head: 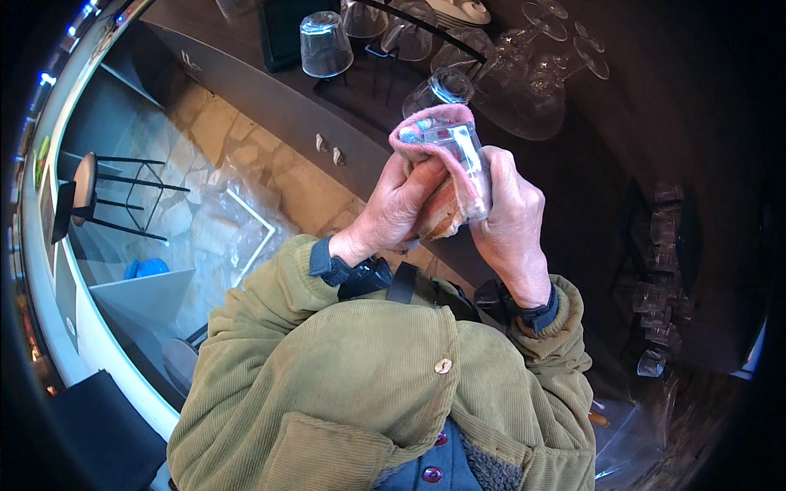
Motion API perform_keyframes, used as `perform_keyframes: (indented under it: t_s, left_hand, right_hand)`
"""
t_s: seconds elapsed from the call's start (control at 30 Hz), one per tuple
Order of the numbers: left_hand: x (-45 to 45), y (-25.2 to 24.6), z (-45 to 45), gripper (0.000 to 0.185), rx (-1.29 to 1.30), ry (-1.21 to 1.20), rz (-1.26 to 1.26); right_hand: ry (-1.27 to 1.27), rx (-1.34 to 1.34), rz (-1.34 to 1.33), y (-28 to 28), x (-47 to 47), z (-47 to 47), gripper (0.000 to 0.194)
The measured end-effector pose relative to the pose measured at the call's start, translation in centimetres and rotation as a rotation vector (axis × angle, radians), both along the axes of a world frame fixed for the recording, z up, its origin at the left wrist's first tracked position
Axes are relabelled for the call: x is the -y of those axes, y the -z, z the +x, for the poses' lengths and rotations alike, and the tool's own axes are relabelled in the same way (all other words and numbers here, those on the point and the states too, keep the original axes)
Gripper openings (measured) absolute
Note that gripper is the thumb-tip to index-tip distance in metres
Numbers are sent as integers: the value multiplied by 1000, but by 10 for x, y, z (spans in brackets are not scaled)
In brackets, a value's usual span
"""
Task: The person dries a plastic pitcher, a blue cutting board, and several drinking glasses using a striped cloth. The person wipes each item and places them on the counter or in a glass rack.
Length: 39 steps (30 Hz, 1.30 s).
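A clear drinking glass (470,153) is held between both hands, tilted. My left hand (405,196) grips a pink and orange striped cloth (439,205) that wraps the glass's near side, and part of the cloth lies over its rim. My right hand (513,208) is closed around the other side of the glass, its fingers mostly hidden behind it. Just beyond the cloth, another clear glass (439,92) rests on the dark counter (288,92).
Upturned tumblers (326,46), stemmed glasses (540,80) and stacked plates (457,12) stand at the counter's far side, near a black wire rack (424,24). Several small glasses (660,294) line the right. A bar stool (86,190) and plastic sheeting (245,208) are at left.
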<state>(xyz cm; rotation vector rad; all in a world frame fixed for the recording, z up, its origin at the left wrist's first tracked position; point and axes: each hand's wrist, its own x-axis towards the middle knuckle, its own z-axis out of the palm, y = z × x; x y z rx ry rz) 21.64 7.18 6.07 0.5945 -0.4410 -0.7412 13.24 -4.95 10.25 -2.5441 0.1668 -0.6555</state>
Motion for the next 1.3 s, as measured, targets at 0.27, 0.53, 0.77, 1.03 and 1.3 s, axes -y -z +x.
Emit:
perform_keyframes:
  t_s: [0.27,0.53,0.77,1.03,1.3]
  left_hand:
    - [7,20,-5,45,-129,174,-44]
    - [4,24,-12,35,270,102,-51]
    - [23,12,-10,32,421,-634,283]
    - [-2,7,-7,39,307,-305,296]
    - [-33,-3,-14,64,694,36,422]
  right_hand:
    - [47,154,559,19,-7,9,8]
    - [90,203,1014,25,-11,16,21]
    - [96,64,543,14,-30,4,42]
    - [-149,-349,894,-12,4,-30,78]
    - [-265,-365,1100,-19,22,-10,47]
